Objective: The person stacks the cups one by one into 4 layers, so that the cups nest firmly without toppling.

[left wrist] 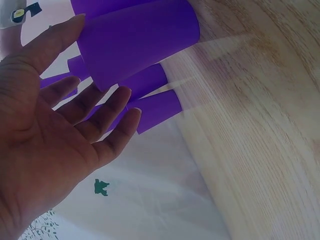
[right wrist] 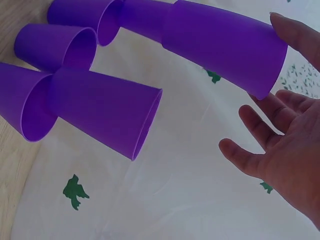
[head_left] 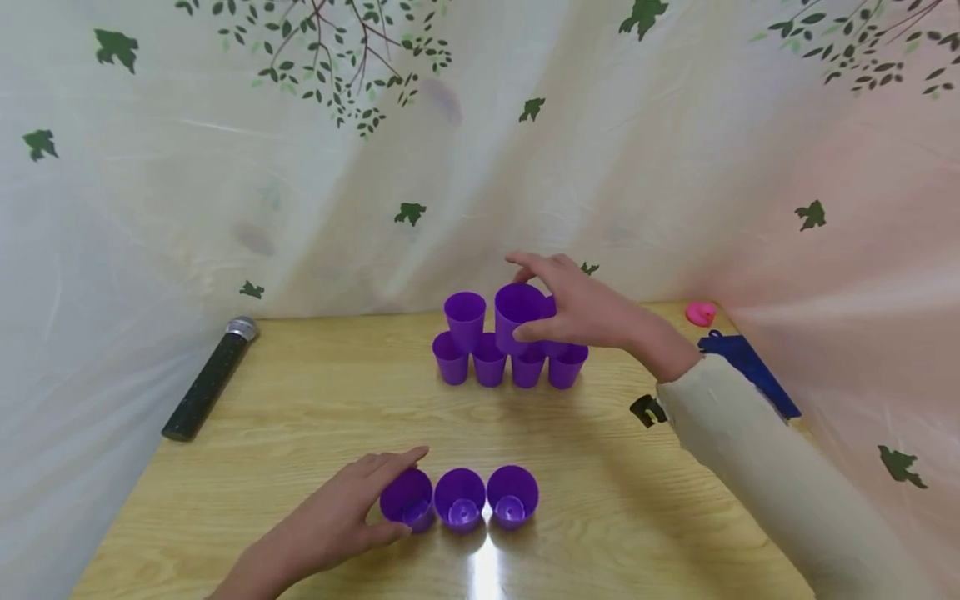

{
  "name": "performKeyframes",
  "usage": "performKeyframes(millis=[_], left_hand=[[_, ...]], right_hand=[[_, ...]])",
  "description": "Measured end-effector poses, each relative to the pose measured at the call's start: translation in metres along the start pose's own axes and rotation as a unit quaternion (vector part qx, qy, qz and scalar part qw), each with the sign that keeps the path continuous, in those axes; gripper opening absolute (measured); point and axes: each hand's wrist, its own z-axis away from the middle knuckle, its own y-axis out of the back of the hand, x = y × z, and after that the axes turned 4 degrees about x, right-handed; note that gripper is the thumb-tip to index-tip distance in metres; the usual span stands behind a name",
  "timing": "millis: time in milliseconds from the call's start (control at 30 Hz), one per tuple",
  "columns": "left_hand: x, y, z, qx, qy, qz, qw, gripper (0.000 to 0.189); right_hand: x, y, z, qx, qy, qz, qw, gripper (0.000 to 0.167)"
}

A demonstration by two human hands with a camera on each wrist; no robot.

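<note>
My right hand (head_left: 573, 304) holds a purple cup (right wrist: 225, 47) by its rim, thumb on the near side and fingertips at the far side. That cup is close over a bottom row of purple cups (head_left: 452, 358), between an upper-left cup (head_left: 465, 317) and another upper cup (head_left: 551, 308) partly hidden by the hand. Nearer me, my left hand (head_left: 341, 508) is spread around the leftmost front cup (left wrist: 140, 42). Its thumb tip lies at the rim, and its other fingers extend loosely. Beside that cup stand a middle cup (head_left: 460, 500) and a right cup (head_left: 513, 497).
A black microphone (head_left: 210, 379) with a silver head lies at the table's left. Near the right edge are a pink object (head_left: 701, 313) and a dark blue item (head_left: 750, 371). A leaf-patterned curtain (head_left: 315, 208) hangs behind the wooden table (head_left: 315, 375).
</note>
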Motion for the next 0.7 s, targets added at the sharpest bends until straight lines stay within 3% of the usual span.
performKeyframes(millis=[267, 700], left_hand=[[0.001, 0.001, -0.001, -0.011, 0.011, 0.004, 0.9999, 0.084], [0.0, 0.0, -0.001, -0.002, -0.007, -0.004, 1.0, 0.087]], right_hand=[[0.009, -0.001, -0.02, -0.015, -0.045, 0.006, 0.9989, 0.095], [0.019, -0.011, -0.04, -0.042, -0.064, 0.048, 0.9959, 0.097]])
